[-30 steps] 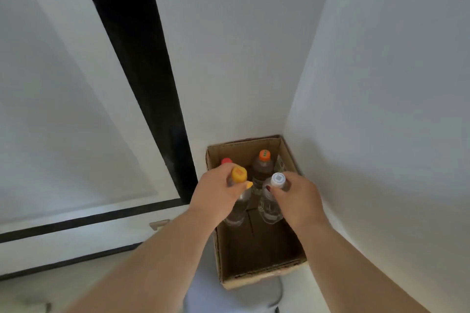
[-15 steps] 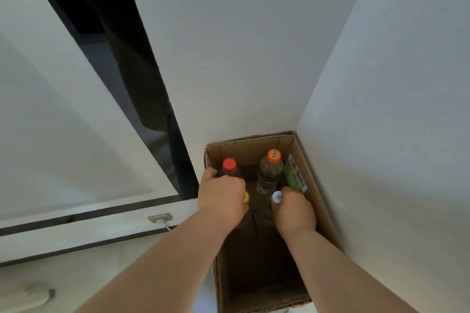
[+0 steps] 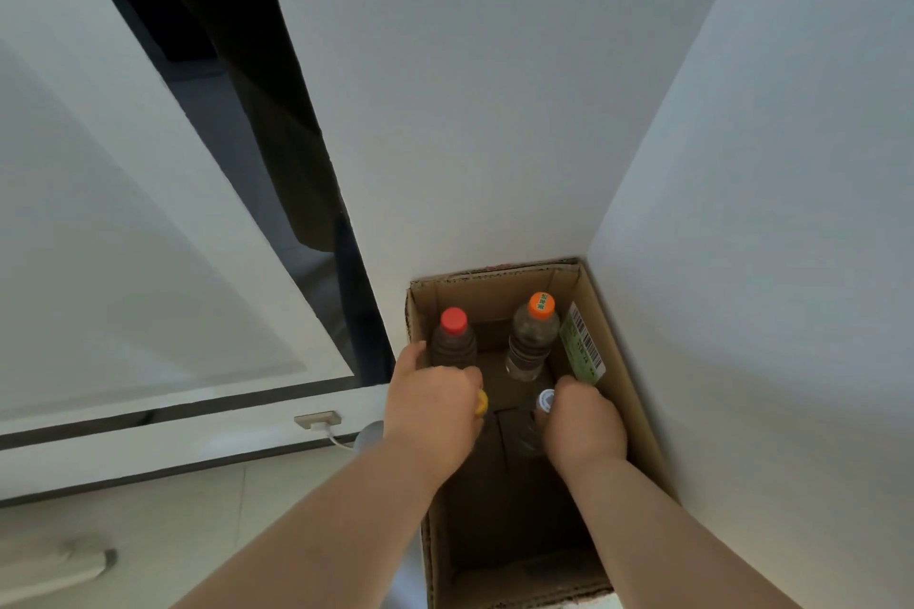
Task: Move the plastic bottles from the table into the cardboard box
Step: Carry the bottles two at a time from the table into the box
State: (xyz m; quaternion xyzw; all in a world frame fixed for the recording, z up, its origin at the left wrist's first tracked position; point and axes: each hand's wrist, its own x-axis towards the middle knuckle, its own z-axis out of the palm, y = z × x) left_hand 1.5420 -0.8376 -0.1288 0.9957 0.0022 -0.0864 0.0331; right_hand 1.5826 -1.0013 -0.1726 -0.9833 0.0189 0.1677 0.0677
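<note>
An open cardboard box (image 3: 624, 376) stands on the floor in the wall corner. At its far end stand a red-capped bottle (image 3: 453, 337) and an orange-capped bottle (image 3: 533, 335), both upright. My left hand (image 3: 431, 403) is down inside the box, fingers curled round a yellow-capped bottle (image 3: 481, 403); only its cap edge shows. My right hand (image 3: 582, 420) grips a white-capped clear bottle (image 3: 544, 402) beside it, also low in the box. A green barcode label (image 3: 582, 344) is on the box's right inner wall.
White walls close the box in at the back and right. A dark doorway gap (image 3: 277, 153) and a white door (image 3: 123, 237) lie to the left. A wall socket with a white cable (image 3: 319, 421) sits near the floor at the left.
Both hands have gone down into the box with their bottles, from above its rim to well inside it. The view has tipped down and closer to the box.
</note>
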